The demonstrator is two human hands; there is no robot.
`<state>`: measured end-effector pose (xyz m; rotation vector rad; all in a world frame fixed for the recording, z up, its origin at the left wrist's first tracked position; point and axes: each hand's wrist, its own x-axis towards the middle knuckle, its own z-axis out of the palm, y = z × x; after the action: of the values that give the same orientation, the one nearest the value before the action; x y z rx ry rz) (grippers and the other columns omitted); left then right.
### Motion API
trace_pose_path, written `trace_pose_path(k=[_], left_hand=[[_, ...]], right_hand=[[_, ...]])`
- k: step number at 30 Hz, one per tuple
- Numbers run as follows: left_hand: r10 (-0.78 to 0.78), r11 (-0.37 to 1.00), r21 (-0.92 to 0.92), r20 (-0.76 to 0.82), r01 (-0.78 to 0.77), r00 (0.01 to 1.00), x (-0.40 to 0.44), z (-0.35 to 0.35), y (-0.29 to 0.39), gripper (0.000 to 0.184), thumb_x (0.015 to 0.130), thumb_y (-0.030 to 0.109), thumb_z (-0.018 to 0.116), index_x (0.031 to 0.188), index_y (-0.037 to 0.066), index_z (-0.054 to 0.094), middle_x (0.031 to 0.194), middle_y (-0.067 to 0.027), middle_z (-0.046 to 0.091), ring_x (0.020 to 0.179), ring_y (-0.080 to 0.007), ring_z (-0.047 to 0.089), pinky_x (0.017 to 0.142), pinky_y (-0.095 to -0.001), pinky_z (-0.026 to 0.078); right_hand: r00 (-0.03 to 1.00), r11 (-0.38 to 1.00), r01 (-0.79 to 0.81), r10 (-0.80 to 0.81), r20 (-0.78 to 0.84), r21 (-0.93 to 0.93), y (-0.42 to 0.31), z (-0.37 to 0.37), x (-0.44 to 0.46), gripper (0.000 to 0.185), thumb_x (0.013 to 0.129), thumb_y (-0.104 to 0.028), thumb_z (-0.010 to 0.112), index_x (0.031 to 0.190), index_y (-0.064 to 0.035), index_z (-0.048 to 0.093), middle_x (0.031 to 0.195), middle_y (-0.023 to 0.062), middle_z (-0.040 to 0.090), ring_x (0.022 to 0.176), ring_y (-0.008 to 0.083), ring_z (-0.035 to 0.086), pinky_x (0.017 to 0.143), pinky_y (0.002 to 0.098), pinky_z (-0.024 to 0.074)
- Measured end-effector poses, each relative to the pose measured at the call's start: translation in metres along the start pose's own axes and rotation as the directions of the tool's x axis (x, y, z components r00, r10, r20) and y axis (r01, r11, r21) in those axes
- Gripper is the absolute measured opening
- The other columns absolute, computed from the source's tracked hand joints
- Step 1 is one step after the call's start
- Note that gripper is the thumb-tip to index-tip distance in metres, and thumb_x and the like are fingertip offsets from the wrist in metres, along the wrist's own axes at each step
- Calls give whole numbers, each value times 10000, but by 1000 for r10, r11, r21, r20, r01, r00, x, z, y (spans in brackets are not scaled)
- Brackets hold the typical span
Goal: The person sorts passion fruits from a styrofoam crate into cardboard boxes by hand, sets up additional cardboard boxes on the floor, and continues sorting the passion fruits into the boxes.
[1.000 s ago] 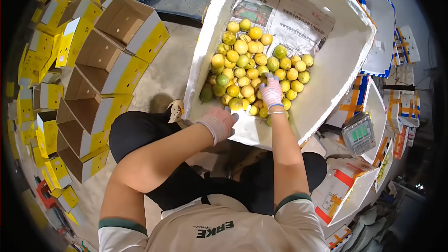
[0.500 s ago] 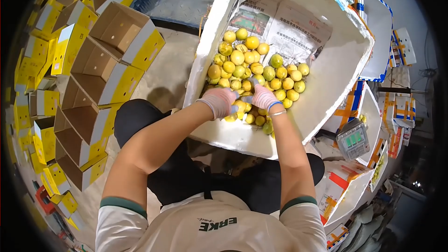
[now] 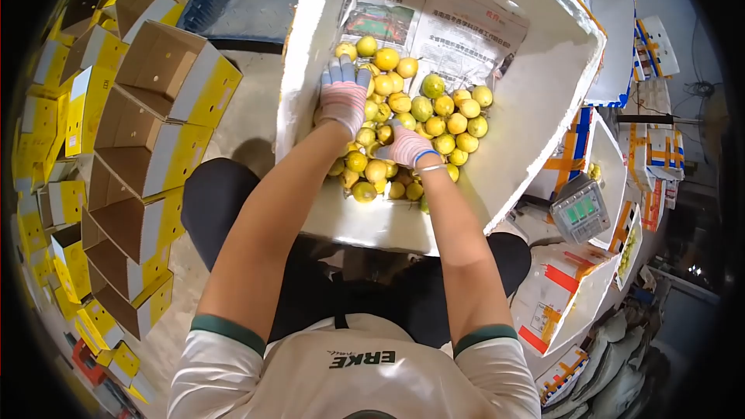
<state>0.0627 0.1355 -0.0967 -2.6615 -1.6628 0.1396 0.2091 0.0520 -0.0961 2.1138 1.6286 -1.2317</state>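
Note:
A heap of round yellow and greenish passion fruits lies in a white foam box in front of me. My left hand, in a striped glove with grey fingertips, rests over the fruits at the box's left wall. Its fingers are stretched out and point away from me. Lower in the heap, my right hand, gloved alike, has its thumb and fingers curled around a brownish-yellow passion fruit. The fingers partly cover that fruit.
Printed newspaper lines the box's far side. Open yellow-and-white cardboard cartons stand in rows at left. On the right are a scale with a lit green display, more foam boxes and a taped white box.
My left hand has moved up and left from the near fruits, and its fingers have straightened. My right hand is still low in the heap. The whole view has shifted a little.

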Motion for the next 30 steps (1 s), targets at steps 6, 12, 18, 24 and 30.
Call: trace_pose_path(k=[6, 12, 18, 24, 30], left_hand=[[60, 997, 22, 346, -72, 936, 21, -20, -6, 484, 777, 271, 654, 1237, 171, 545, 1344, -131, 488, 1230, -331, 476, 983, -444, 371], [32, 988, 150, -12, -30, 999, -23, 1, 2, 488, 733, 440, 711, 1118, 168, 585, 1107, -68, 536, 986, -285, 554, 836, -416, 453], [108, 984, 125, 150, -127, 983, -37, -12, -1, 392, 765, 443, 685, 1042, 169, 641, 1093, -113, 603, 1023, -300, 583, 847, -430, 467], [173, 636, -762, 300, 126, 938, -46, 34, -21, 613, 831, 514, 644, 1272, 97, 560, 1247, -192, 587, 1155, -333, 559, 961, -381, 452], [630, 764, -360, 235, -535, 740, -132, -104, 47, 462, 938, 374, 481, 1334, 138, 504, 1366, -99, 523, 1259, -209, 487, 1097, -510, 258]], right_hand=[[986, 433, 159, -24, -165, 887, 46, 38, -49, 614, 854, -365, 641, 1377, -140, 412, 1077, 111, 616, 967, 257, 624, 645, 373, 553], [970, -698, -45, -202, -137, 715, 69, 90, -85, 708, 807, -670, 536, 1253, -122, 505, 1027, 150, 638, 744, 278, 649, 466, 308, 504], [986, -723, 132, 24, -167, 678, 51, 76, -101, 689, 808, -672, 533, 1338, -236, 469, 1230, 197, 587, 810, 244, 637, 508, 283, 501], [788, -888, 40, -254, -561, 458, 67, 81, -132, 656, 862, -618, 474, 1348, -177, 481, 1345, 108, 518, 1162, 324, 557, 732, 423, 572], [844, -994, -2, -62, -533, 113, 88, 75, -237, 546, 879, -548, 522, 1229, -133, 579, 1381, 191, 448, 1081, 405, 561, 845, 445, 548]])
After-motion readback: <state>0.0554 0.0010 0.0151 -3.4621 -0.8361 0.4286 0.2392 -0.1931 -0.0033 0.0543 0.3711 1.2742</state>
